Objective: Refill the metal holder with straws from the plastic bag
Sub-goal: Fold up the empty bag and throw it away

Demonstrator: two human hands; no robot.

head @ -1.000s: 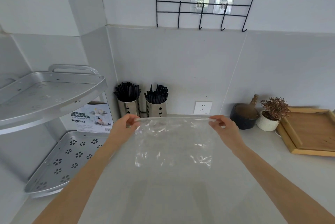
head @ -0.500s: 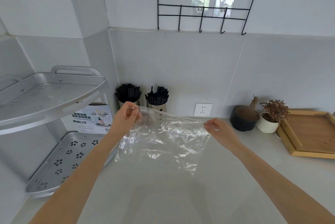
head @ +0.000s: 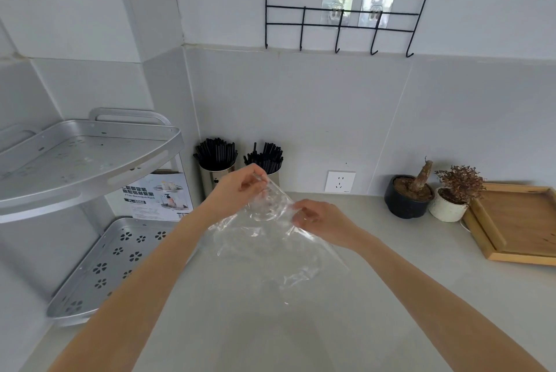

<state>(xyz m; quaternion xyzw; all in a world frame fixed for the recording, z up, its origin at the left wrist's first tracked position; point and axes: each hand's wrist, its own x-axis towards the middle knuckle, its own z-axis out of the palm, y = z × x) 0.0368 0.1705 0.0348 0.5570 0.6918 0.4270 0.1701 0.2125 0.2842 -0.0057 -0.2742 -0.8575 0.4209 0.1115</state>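
Observation:
A clear, crumpled plastic bag hangs above the counter with no straws showing inside it. My left hand pinches its upper corner. My right hand grips the top edge a little lower and to the right, close to the left hand. Behind them against the wall stand two metal holders, both packed with upright black straws. My left hand and the bag hide part of both holders.
A two-tier silver corner rack fills the left side, with a printed box behind it. At the right stand a black pot, a white pot with a dried plant and a wooden tray. A wall socket sits behind.
My hands have come together, folding the bag's top edge. The left hand rose slightly and the right moved left and down. The bag, stretched flat before, now hangs crumpled.

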